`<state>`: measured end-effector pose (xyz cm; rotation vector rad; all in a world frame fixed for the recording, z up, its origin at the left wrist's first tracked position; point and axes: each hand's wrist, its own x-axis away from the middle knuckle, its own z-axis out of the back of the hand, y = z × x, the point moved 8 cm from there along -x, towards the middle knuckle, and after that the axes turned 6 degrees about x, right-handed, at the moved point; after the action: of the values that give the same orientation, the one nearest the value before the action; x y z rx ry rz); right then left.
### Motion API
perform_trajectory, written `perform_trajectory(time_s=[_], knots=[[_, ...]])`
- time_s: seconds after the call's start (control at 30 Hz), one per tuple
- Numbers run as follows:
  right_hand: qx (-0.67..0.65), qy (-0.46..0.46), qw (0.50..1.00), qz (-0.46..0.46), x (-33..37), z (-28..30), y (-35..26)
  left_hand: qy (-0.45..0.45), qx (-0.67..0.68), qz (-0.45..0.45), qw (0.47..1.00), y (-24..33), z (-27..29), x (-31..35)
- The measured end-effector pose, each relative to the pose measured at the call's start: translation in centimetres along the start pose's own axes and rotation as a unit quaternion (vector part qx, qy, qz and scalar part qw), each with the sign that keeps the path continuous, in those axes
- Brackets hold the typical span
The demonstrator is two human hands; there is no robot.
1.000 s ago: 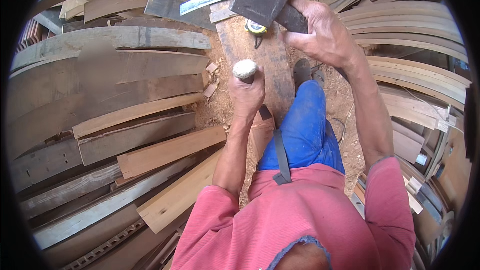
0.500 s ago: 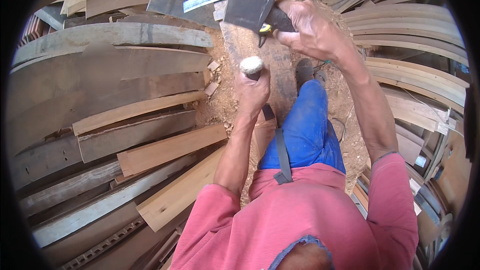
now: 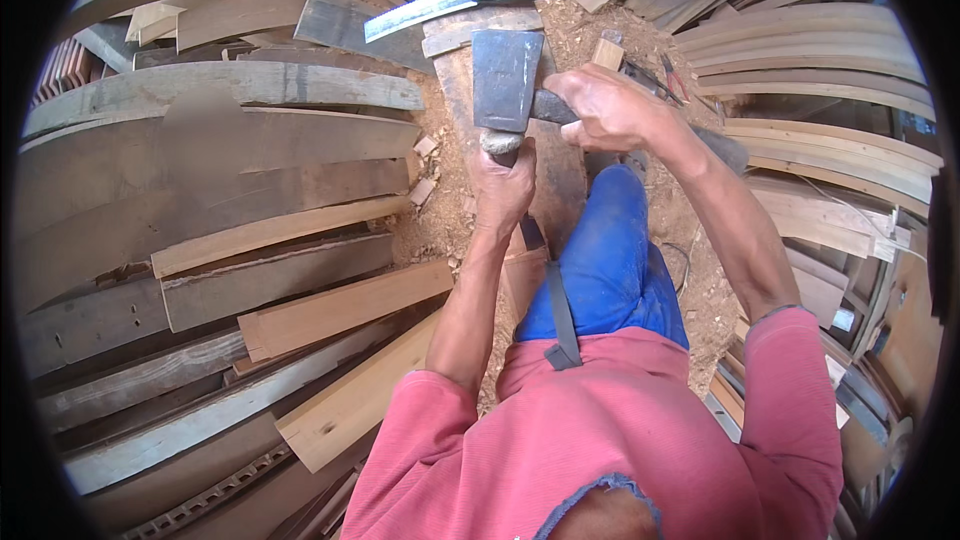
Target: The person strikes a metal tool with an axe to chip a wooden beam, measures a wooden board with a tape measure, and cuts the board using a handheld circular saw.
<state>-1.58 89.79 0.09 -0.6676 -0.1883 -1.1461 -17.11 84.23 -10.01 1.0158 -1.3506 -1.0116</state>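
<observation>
My right hand [image 3: 603,112] grips a dark, block-headed mallet [image 3: 507,80]; its head meets or nearly meets the pale-topped round handle [image 3: 500,143] clenched in my left hand [image 3: 503,188], I cannot tell which. That grip hides the handle's lower end.

Your head-worn left fisheye camera is facing steeply down from close above, catching your pink shirt [image 3: 590,395] nearest, your left fingers [image 3: 525,162] and right fingers [image 3: 568,83] farther off, and bending the planks [image 3: 320,86] near its rim.
</observation>
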Motion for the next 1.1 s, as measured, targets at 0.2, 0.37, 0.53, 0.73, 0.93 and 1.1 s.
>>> perform_trajectory(time_s=[0.2,0.37,0.53,0.73,0.93,1.1], knots=[[-0.19,0.198,0.96,0.047,7.5,2.8,-2.8,-0.006,0.063,0.005,0.998,3.9,1.7,3.1],[-0.315,0.379,0.87,0.002,15.2,3.0,-4.1,-0.023,0.04,-0.065,0.997,6.9,5.0,6.1],[-0.424,0.413,0.806,0.007,20.4,3.6,-6.1,-0.039,-0.043,-0.107,0.993,6.6,5.2,8.0],[-0.421,0.459,0.783,0.01,24.8,3.8,-6.3,-0.047,-0.065,-0.144,0.986,7.2,4.5,9.7],[-0.403,0.478,0.781,0.005,27.4,3.5,-6.2,-0.026,-0.034,-0.127,0.991,7.6,4.7,10.3],[-0.438,0.504,0.744,0.03,28.2,3.9,-6.5,-0.041,-0.069,-0.187,0.979,6.7,5.0,9.9]])
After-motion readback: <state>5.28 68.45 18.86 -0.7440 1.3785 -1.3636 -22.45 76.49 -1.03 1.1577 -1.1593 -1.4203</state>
